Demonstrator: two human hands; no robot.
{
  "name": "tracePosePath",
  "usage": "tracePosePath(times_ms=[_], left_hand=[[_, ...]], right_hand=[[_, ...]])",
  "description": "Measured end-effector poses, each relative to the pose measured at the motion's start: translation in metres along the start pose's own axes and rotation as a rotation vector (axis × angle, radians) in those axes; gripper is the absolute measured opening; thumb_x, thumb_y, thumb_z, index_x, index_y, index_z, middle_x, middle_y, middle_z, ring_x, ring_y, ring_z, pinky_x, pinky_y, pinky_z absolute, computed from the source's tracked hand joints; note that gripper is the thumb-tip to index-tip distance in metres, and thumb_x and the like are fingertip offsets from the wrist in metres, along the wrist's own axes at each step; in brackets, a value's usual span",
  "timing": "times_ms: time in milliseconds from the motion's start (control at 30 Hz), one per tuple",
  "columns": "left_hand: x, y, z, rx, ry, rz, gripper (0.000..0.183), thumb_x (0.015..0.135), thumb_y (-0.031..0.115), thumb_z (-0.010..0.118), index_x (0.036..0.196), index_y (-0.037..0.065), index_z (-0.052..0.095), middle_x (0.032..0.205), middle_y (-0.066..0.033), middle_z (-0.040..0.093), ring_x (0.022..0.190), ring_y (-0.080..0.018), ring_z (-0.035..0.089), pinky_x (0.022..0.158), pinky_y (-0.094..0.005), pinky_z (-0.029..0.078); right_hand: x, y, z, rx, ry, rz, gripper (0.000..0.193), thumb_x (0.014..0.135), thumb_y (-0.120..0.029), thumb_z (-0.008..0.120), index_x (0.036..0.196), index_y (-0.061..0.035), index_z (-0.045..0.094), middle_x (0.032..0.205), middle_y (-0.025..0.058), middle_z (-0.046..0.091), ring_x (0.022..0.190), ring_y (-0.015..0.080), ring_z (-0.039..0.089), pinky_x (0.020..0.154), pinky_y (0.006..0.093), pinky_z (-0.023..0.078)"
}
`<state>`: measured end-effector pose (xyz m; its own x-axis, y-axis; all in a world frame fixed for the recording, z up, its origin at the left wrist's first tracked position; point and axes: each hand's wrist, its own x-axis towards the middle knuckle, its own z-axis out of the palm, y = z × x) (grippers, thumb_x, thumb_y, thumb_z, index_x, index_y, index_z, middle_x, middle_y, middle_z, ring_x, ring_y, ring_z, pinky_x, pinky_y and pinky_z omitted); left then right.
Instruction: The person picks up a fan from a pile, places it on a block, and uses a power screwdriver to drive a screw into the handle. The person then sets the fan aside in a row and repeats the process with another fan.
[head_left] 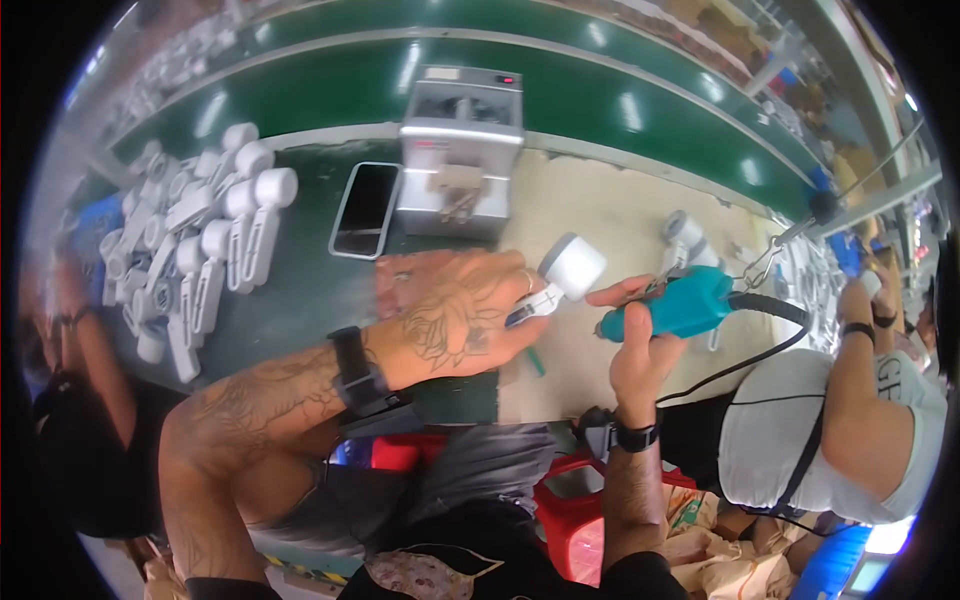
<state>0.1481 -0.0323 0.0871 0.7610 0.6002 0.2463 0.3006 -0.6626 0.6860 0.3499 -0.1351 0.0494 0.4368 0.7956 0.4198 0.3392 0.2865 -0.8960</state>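
Over the middle of the bench, my left hand (470, 315) is closed around the handle of a white device with a round, grey-rimmed head (578, 268). The exact kind of the device cannot be told. Just to its right, my right hand (640, 360) grips a teal electric screwdriver (690, 303), its thumb and fingers around the body near the tip. The screwdriver's tip points toward the device and appears apart from it. A black cable (785, 315) runs from its back end, which hangs by a metal chain (765, 258).
Behind my hands stands a grey screw feeder (462, 160), with a phone (367, 210) beside it. A heap of similar white devices (190, 240) lies left; more white parts (800, 290) lie right. A reddish-brown pad (398, 282) is under my left hand. Co-workers (790, 430) sit on both sides.
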Motion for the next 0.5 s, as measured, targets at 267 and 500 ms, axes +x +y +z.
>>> tracePosePath(times_ms=[267, 500], left_hand=[[-0.045, -0.062, -0.009, 0.139, 0.13, 0.231, 0.023, 0.079, 0.015, 0.073, 0.095, 0.001, 0.066, 0.097, -0.0138, 0.06, 0.094, -0.0348, 0.061, 0.082, -0.0454, 0.05], [-0.038, -0.077, -0.018, 0.018, -0.031, 0.135, 0.029, 0.086, 0.028, 0.071, 0.105, 0.006, 0.068, 0.115, -0.0159, 0.063, 0.116, -0.0367, 0.057, 0.1, -0.0448, 0.045]], right_hand=[[0.03, -0.042, 0.056, 0.289, -0.003, -0.033, 0.059, 0.099, -0.055, 0.055, 0.115, 0.0015, 0.055, 0.075, 0.0048, 0.053, 0.069, 0.0179, 0.052, 0.066, 0.0322, 0.042], [0.063, -0.058, 0.123, 0.452, -0.096, -0.1, 0.065, 0.1, -0.061, 0.048, 0.109, 0.0026, 0.056, 0.069, 0.0054, 0.049, 0.063, 0.0184, 0.05, 0.06, 0.0334, 0.042]])
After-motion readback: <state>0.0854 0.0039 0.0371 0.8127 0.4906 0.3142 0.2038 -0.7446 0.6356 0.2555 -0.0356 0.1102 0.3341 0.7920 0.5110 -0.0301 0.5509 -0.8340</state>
